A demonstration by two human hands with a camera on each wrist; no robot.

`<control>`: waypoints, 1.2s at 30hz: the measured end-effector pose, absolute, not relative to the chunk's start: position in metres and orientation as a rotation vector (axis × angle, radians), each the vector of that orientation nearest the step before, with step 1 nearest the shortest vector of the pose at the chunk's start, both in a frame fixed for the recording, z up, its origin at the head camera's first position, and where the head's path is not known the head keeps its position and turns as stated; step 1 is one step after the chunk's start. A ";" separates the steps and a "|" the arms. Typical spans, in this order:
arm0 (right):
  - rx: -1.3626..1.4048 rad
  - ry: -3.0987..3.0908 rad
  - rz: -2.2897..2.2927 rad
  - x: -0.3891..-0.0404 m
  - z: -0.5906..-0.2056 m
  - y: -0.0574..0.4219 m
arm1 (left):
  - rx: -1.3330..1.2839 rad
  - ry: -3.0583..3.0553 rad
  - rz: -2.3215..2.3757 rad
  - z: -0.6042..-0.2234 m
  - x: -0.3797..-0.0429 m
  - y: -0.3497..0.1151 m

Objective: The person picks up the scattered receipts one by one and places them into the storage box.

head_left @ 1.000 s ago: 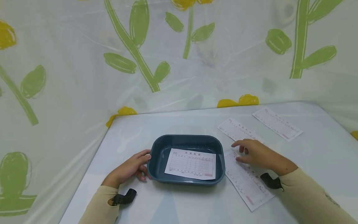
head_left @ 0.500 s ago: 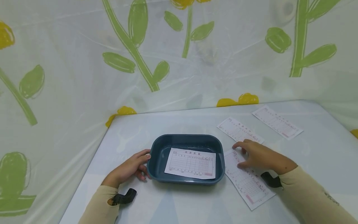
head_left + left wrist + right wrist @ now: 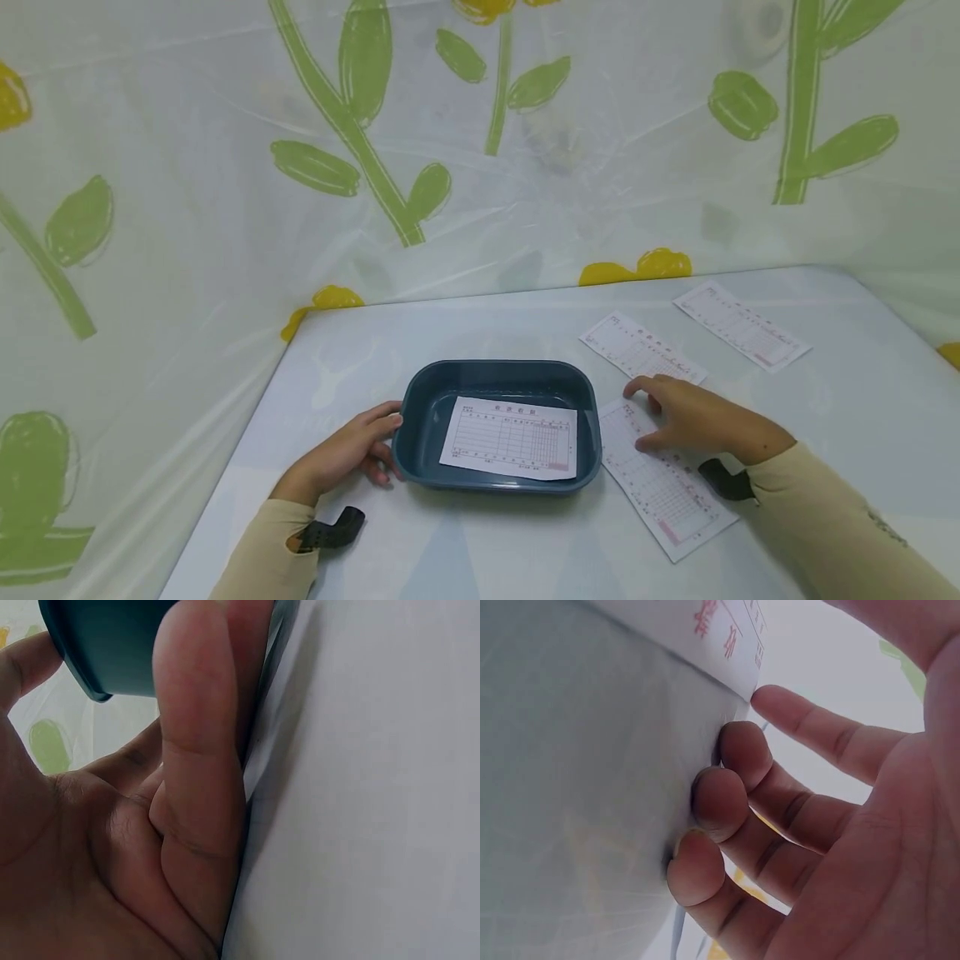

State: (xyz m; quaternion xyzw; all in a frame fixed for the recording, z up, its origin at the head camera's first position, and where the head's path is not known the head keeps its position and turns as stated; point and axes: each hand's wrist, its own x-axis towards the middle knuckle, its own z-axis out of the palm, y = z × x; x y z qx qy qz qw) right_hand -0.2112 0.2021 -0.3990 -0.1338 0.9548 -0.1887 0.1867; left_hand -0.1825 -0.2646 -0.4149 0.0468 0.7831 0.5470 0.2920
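My left hand [image 3: 345, 454] rests against the left side of a dark blue plastic tub [image 3: 495, 485], its fingertips right at the rim and wall. In the left wrist view the fingers lie fairly straight beside the tub [image 3: 120, 652], low along the table. A printed receipt slip [image 3: 510, 437] lies face up inside the tub. My right hand [image 3: 693, 417] is over another receipt slip [image 3: 671, 500], just right of the tub, thumb and forefinger spread apart. In the right wrist view the forefinger tip is at the slip's corner [image 3: 742, 682], and the other fingertips meet the tabletop.
Two more receipt slips lie farther back on the right, a nearer one [image 3: 637, 342] and a farther one [image 3: 742, 325]. A white table [image 3: 375, 342] carries everything. Behind it hangs a pale curtain [image 3: 225, 167] printed with green leaves and yellow flowers.
My right thumb has drawn slightly back to the right and the hand has settled lower over the near slip. The left hand and the tub stay in place.
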 end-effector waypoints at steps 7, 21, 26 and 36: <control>-0.354 2.676 -0.544 -0.211 -0.400 0.202 | 0.135 2.080 1.470 -0.415 -0.183 -0.264; -0.376 2.637 -0.606 -0.208 -0.399 0.200 | 0.132 2.089 1.455 -0.416 -0.183 -0.265; -0.425 2.599 -0.617 -0.207 -0.398 0.201 | 0.140 2.091 1.449 -0.416 -0.182 -0.265; -0.531 2.551 -0.636 -0.205 -0.389 0.205 | 0.157 2.086 1.455 -0.415 -0.183 -0.265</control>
